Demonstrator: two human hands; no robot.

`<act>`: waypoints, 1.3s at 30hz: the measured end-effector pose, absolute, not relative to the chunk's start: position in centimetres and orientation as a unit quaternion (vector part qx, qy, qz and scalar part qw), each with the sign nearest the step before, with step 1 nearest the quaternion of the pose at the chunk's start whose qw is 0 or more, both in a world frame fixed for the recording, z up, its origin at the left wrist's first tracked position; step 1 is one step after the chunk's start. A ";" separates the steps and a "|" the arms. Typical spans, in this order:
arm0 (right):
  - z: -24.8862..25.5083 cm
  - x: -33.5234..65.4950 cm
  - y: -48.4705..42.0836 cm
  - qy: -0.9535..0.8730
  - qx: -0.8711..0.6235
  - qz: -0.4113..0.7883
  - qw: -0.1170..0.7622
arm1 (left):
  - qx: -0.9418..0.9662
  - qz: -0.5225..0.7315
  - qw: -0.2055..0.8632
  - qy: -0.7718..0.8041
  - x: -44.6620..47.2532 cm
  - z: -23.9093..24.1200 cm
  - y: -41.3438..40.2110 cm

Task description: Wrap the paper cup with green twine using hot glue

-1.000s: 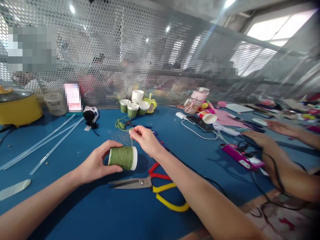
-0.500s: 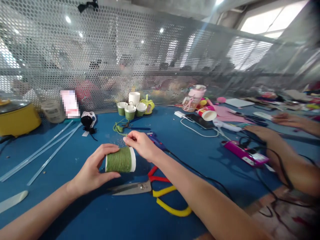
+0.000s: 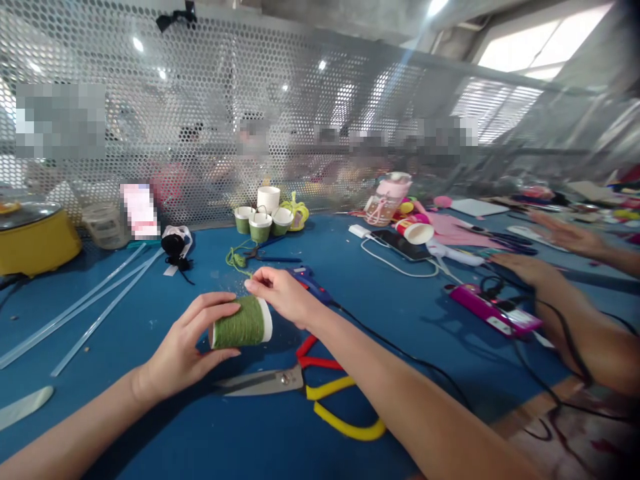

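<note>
My left hand (image 3: 193, 337) grips a paper cup (image 3: 243, 323) lying sideways above the table, its wall wrapped in green yarn and its white rim turned right. Just above that rim, my right hand (image 3: 277, 290) pinches a strand of green yarn (image 3: 239, 259), which runs back to a small tangle on the table. Below the cup lie large scissors (image 3: 285, 380) with one red and one yellow handle. A blue glue gun (image 3: 310, 283) rests behind my right wrist, partly covered by it.
Small green-wrapped cups (image 3: 260, 227) stand at the back beside pliers (image 3: 275, 258). Clear glue sticks (image 3: 95, 313) and a yellow pot (image 3: 37, 233) are left. On the right are a phone (image 3: 400, 245), a purple power strip (image 3: 493, 310) and another person's hands (image 3: 525, 270).
My left fingers have shifted further over the cup, which has turned slightly. My right hand has moved a little left and down, still pinching the yarn. The other person's far hand has lifted.
</note>
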State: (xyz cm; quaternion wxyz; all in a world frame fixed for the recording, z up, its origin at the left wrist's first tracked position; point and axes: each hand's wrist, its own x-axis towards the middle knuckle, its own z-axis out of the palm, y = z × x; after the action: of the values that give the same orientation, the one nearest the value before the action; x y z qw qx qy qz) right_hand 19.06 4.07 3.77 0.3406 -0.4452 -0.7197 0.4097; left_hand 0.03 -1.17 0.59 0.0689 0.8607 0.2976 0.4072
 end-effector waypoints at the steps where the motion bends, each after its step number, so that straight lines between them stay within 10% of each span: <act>1: 3.7 19.0 4.1 -0.719 -0.443 0.409 0.345 | 0.862 0.403 0.064 0.301 0.0 0.6 -1.1; 24: 3.8 18.8 3.8 -0.766 -0.436 0.318 0.349 | 0.671 0.442 0.476 0.358 0.8 0.4 -1.0; 39: 4.3 19.0 3.4 -0.766 -0.420 0.305 0.379 | 0.715 0.420 0.427 0.359 0.5 0.4 -0.7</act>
State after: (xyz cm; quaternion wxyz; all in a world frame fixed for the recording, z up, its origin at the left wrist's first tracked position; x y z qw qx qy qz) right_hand 18.98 3.45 4.33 0.3789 -0.4203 -0.7659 0.3053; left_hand 0.47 -0.74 0.37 0.4271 0.7154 0.3591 0.4204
